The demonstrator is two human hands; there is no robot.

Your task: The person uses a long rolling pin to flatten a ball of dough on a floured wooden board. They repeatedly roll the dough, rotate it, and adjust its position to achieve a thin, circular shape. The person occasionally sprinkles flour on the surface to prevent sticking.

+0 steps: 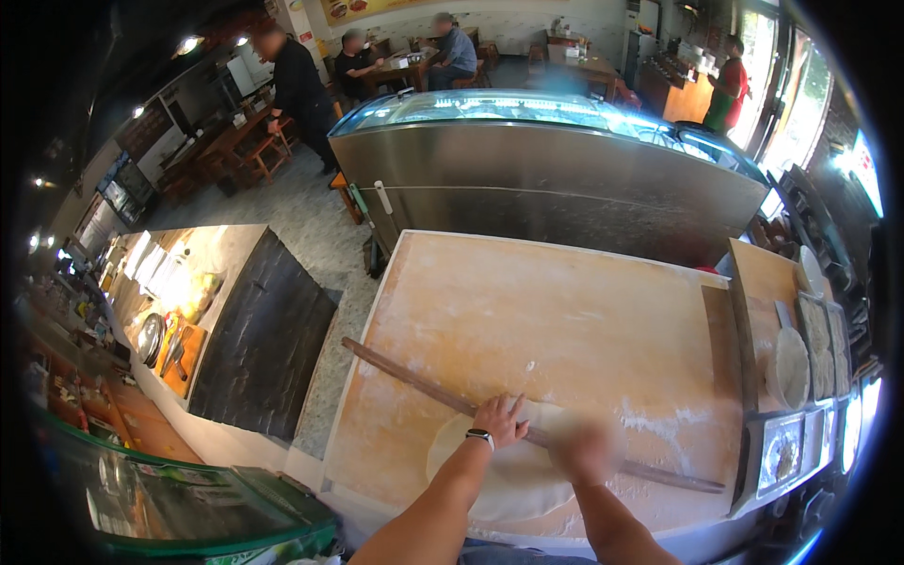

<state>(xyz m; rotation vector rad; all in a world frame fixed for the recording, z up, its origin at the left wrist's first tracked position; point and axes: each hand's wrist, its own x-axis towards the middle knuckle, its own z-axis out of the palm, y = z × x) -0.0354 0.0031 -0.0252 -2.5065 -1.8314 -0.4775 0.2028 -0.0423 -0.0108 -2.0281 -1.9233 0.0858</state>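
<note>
A long wooden rolling pin (417,381) lies slantwise across a round sheet of dough (519,480) on a large floured wooden board (551,304). My left hand (498,421) rests on the pin with its fingers spread, a band with a small dark face on the wrist. To its right, my right hand (586,452) is over the pin as well, but it is blurred, so its fingers cannot be made out. Part of the dough shows beyond the pin, and the larger part is on my side. Loose flour (657,420) is scattered at the board's right.
Beyond the board stands a steel-backed display counter (537,176). At right are a bowl of flour (787,367) and metal trays (819,346). A side counter (254,339) is at left. Several people are farther off, one standing (300,92).
</note>
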